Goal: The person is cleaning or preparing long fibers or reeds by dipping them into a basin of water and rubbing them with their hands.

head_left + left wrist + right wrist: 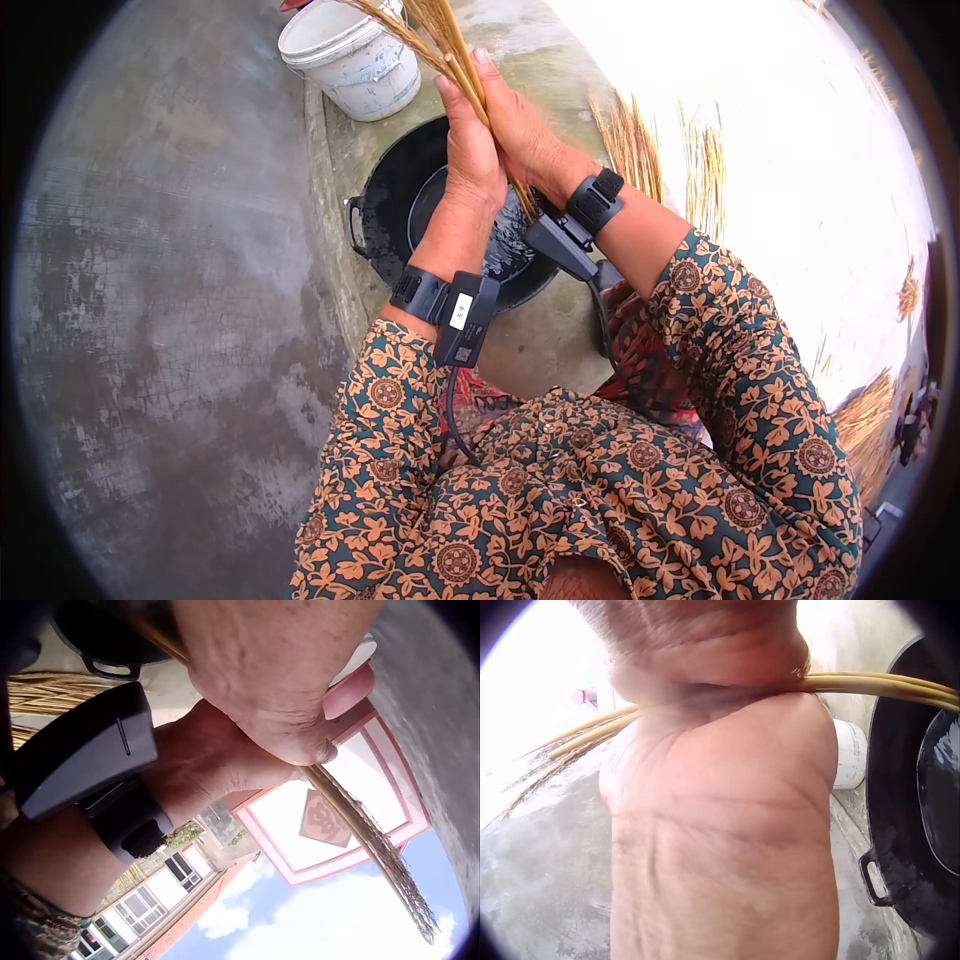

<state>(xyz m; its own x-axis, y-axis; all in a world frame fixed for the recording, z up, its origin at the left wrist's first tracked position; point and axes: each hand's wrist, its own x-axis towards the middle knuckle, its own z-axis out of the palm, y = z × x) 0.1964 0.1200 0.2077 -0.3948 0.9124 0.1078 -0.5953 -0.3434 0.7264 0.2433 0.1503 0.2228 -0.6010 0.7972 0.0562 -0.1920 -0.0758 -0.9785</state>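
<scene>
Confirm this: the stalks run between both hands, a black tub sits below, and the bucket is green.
Wrong on the bucket: the head view shows it white. The stalks do run between left hand and right hand, with the black tub below.

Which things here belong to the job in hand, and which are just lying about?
In the job:
held stalks
left hand, right hand
black tub
laid-out stalks, probably

Lying about, it seems:
white bucket, off to one side

Sleeves are dark green with tan flowers; behind the left hand is black strap and white-labelled black box.
</scene>
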